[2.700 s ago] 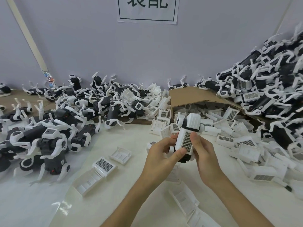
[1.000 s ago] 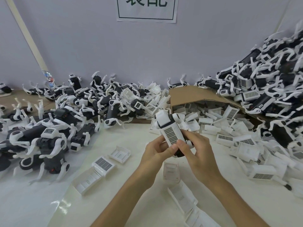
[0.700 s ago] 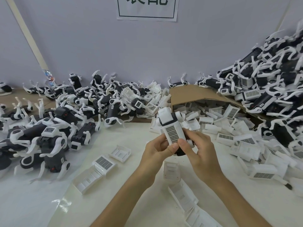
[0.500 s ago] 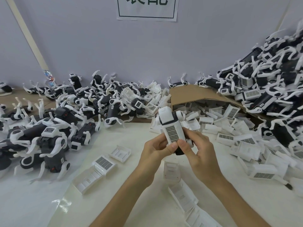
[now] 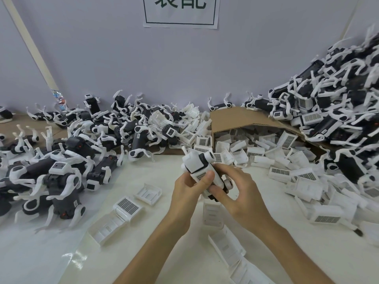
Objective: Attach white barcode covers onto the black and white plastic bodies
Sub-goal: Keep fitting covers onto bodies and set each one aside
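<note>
A black and white plastic body (image 5: 198, 161) is held above the middle of the table, tilted with its white head end up and away from me. A white barcode cover (image 5: 202, 175) lies on its upper face. My left hand (image 5: 187, 188) grips the body from the left, its thumb pressing on the cover's barcode. My right hand (image 5: 239, 190) curls round the body's lower right side, fingers underneath. The body's lower end is hidden by both hands.
Heaps of black and white bodies (image 5: 67, 160) fill the left, and a taller heap (image 5: 336, 111) the right. A tipped cardboard box (image 5: 229, 117) spills white covers (image 5: 287, 160). Loose covers (image 5: 128, 206) and white trays (image 5: 231, 251) lie on the white table (image 5: 61, 253).
The body has swung from pointing right to leaning left and dropped slightly. My left thumb has slid up over the cover's barcode, and my right hand has shifted further under the body.
</note>
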{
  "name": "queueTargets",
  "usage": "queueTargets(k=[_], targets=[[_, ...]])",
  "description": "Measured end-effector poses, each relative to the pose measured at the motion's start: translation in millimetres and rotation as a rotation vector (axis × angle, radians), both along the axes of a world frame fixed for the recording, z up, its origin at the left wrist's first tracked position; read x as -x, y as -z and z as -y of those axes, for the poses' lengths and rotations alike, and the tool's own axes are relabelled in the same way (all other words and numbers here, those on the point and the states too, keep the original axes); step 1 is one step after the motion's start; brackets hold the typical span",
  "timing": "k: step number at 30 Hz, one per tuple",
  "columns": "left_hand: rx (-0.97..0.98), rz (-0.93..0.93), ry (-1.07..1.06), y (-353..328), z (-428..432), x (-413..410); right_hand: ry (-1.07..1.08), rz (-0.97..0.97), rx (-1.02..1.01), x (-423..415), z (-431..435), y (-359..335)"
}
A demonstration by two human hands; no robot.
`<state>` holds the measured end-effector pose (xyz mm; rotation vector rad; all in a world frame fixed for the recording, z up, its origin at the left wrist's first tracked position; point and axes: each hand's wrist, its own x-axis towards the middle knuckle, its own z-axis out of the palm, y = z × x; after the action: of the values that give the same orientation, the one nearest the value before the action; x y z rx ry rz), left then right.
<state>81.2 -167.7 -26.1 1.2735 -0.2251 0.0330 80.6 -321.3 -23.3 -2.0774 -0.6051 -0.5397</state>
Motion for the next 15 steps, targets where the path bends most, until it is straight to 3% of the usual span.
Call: queueTargets(k=[6, 15], targets=[[-0.051, -0.019, -0.047, 3.2, 2.2, -1.7, -0.016, -0.073, 0.059, -3.8, -4.5, 6.3], [-0.065, 0.003, -0.074, 4.7, 6.0, -2.5, -0.056, -0.081, -0.009, -4.0, -5.7, 6.2]])
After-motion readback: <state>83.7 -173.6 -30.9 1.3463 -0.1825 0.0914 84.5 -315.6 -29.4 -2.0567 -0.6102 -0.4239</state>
